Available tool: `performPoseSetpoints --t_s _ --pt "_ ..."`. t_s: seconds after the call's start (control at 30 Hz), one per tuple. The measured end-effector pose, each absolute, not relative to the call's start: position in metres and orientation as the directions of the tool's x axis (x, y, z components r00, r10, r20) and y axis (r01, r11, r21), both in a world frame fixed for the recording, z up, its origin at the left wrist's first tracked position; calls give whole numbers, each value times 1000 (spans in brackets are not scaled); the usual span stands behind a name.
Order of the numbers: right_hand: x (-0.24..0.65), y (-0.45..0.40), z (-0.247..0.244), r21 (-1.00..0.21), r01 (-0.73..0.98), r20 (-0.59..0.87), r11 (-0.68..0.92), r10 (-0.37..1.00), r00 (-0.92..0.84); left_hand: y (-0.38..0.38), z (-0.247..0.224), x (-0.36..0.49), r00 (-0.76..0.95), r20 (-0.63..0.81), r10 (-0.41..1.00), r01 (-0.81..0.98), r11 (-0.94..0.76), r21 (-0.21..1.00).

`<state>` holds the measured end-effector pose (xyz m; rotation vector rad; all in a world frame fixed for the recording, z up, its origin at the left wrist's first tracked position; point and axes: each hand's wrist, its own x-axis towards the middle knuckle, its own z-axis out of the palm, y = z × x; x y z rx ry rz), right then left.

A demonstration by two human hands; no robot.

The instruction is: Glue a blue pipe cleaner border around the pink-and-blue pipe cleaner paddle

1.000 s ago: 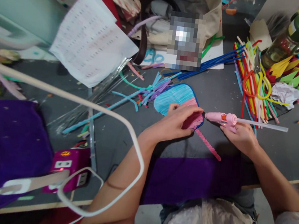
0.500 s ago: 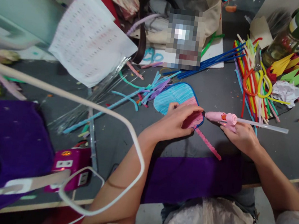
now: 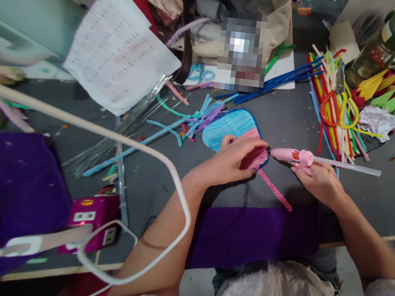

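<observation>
My left hand [image 3: 237,157] is closed on the near end of a rounded blue-and-pink craft piece [image 3: 232,123] edged in dark blue. From that end a twisted pink pipe cleaner [image 3: 274,189] sticks out toward me. In my right hand [image 3: 323,182] is a pink hot glue gun [image 3: 292,156], with a long clear glue stick [image 3: 351,166] coming out of its back. The nozzle points left at the blue edge, very close to it; whether they touch I cannot tell. Some of my right fingers are hidden behind the handle.
Colourful pipe cleaners [image 3: 331,111] lie at the right with scissors [image 3: 346,111] on top, beside a glass bottle [image 3: 371,49]. A white cable [image 3: 178,184] loops across the left near a magenta power block [image 3: 93,219]. A written sheet [image 3: 119,52] leans at the back left.
Almost nothing differs. The craft piece and my left hand have shifted very slightly left, while the glue gun stays in place at its edge.
</observation>
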<state>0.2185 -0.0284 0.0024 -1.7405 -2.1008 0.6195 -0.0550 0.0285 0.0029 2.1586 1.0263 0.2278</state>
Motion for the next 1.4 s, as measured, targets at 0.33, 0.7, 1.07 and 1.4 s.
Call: performPoseSetpoints --t_s 0.33,0.7,1.07,1.4 --pt "217 -29 5 -491 860 -39 139 983 -181 28 3 -55 664 -143 734 610 -420 672" --pt "218 -32 8 -486 865 -64 122 983 -174 28 4 -54 659 -158 735 620 -413 667" --pt "219 -38 10 -501 829 74 248 967 -245 28 4 -55 660 -155 735 622 -419 662" --pt "222 -40 8 -484 802 165 350 936 -310 28 4 -55 657 -152 739 623 -418 661"
